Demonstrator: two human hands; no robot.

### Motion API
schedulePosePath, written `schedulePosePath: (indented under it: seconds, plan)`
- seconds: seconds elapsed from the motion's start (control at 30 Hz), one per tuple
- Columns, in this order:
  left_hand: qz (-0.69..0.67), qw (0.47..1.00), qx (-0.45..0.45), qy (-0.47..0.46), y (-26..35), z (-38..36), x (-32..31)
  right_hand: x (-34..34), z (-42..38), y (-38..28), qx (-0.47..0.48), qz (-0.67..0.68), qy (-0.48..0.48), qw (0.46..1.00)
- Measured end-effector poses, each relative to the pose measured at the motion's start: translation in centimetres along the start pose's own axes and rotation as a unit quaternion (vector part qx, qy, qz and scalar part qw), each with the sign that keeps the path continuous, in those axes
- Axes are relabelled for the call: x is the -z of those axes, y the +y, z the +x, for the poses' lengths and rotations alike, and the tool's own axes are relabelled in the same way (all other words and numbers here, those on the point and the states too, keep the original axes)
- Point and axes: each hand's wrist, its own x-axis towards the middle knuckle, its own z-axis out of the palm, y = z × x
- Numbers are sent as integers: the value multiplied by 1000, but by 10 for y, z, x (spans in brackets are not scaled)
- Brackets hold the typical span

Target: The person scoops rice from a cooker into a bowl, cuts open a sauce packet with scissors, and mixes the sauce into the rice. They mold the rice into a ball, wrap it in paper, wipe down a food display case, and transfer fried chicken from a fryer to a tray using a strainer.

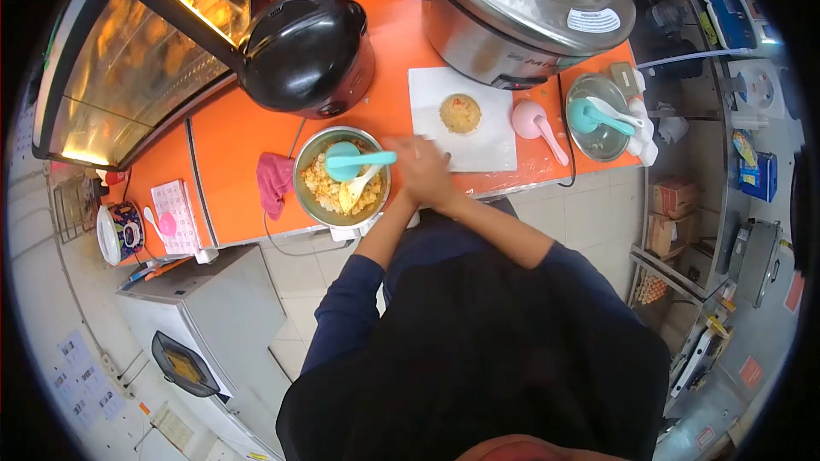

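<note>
My left hand [410,154] and my right hand [429,177] are pressed together over the counter's front edge, partly overlapping. Their fingers are smeared by motion, so I cannot make out whether they hold anything. Just left of them stands a steel bowl [301,196] of yellowish fried rice [319,186]. A turquoise round scoop [344,162] and a white rice paddle [362,179] rest in it. To the right of my hands lies a white sheet of paper [491,149], with a round moulded portion of rice [460,113] on it.
A pink scoop [531,122] lies beside the paper. Farther right, a bowl [602,143] holds another turquoise scoop and a white paddle. Behind stand a black cooker [306,51] and a large steel rice cooker [521,17]. A red cloth [275,183] hangs over the edge; a lit display case [137,68] is left.
</note>
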Motion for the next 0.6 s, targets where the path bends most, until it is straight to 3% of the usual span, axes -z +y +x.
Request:
schedulePosePath:
  seconds: [0.03, 0.07, 0.17, 0.23, 0.27, 0.3, 0.33, 0.4, 0.47, 0.6]
  plan:
    - [-193, 980, 44, -5, -4, 1, 3, 15, -11, 17, -44, 45, 27, 998]
    - [-379, 921, 85, -8, -7, 2, 3, 31, -23, 37, -89, 89, 54, 991]
    - [-281, 959, 41, 8, -25, 19, 62, 48, -72, 115, -153, 21, -22, 988]
    - [-310, 951, 11, 15, -32, 25, 57, 63, -82, 139, -54, -2, -173, 984]
    - [-341, 939, 1, -56, -34, 28, 55, 62, -84, 150, -77, 35, -199, 976]
    - [-368, 921, -8, -127, -36, 30, 55, 62, -81, 158, -78, 35, -198, 977]
    - [-367, 921, -10, -128, -36, 29, 54, 61, -79, 166, -75, 57, -232, 968]
    - [-472, 872, 68, -106, -35, 27, 48, 60, -76, 180, -76, 79, -262, 959]
    - [-473, 871, 53, -126, -40, 29, 40, 60, -75, 192, -128, 150, -318, 927]
    - [-477, 865, 37, -151, -43, 28, 38, 58, -79, 208, -121, 201, -312, 921]
